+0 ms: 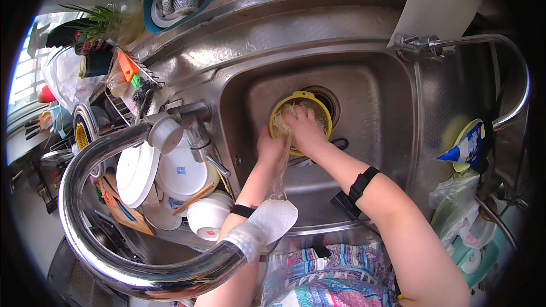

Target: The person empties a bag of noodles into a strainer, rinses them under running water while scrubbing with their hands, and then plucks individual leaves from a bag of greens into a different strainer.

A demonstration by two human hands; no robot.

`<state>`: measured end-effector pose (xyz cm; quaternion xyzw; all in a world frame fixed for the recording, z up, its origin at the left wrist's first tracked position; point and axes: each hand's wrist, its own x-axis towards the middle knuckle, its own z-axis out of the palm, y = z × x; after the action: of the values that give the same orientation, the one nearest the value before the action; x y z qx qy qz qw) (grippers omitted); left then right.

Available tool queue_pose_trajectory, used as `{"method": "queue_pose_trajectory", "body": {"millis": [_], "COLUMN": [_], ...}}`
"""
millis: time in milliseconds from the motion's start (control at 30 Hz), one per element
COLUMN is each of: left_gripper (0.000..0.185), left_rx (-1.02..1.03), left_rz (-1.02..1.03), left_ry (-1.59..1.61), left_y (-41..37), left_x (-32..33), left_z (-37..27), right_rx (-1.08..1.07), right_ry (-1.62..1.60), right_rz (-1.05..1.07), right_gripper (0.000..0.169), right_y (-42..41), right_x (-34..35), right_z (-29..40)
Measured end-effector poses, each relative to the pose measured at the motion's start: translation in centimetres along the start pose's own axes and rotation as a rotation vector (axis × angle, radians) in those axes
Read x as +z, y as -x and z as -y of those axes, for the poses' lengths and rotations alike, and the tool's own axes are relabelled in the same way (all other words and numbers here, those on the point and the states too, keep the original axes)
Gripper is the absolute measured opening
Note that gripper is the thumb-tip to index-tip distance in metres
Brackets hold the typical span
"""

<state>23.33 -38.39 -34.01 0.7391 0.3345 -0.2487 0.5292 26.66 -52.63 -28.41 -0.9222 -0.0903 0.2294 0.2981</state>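
A yellow-rimmed basin [303, 94] sits low in the stainless steel sink, partly over the drain. Pale, thin shreds [280, 125] of food lie in it in water. My left hand [269, 148] grips the basin's near left rim, its fingers mostly hidden. Over the shreds, my right hand [305, 130] reaches down with fingers spread, the tips buried so that any hold on them is hidden. A stream of water [280, 170] falls from the white-sleeved spout [275, 221] of the curved faucet [158, 279] between my forearms into the basin.
Beside the basin lies a black looped handle [340, 143]. Left of the sink stand stacked white plates [136, 175], bowls [209, 217] and a lever tap [200, 145]. A second curved tap [482, 40] rises at right, near a blue packet [465, 147] and plastic bags [454, 200].
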Motion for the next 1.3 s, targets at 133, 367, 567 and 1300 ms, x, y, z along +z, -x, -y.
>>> {"method": "queue_pose_trajectory", "body": {"millis": [133, 367, 567, 1300], "left_gripper": [0.047, 0.045, 0.056, 0.053], "left_rx": [-0.136, -0.096, -0.250, -0.123], "left_rz": [0.129, 0.099, 0.052, -0.064], "left_ry": [0.095, 0.053, 0.265, 0.144], "left_y": [1.3, 1.1, 3.7, -0.2], "left_x": [-0.5, 0.8, -0.9, -0.7], "left_z": [-2.4, -0.1, -5.5, -1.8], "right_rx": [-0.139, 0.235, 0.022, -0.057], "right_ry": [0.140, -0.118, -0.036, 0.177], "right_rz": [0.034, -0.004, 0.125, 0.073], "right_gripper": [0.058, 0.077, 0.063, 0.063], "right_y": [2.7, 1.5, 0.6, 2.6], "right_x": [-2.5, -0.5, -2.7, -2.5], "right_z": [1.0, -0.6, -0.3, 0.4]}}
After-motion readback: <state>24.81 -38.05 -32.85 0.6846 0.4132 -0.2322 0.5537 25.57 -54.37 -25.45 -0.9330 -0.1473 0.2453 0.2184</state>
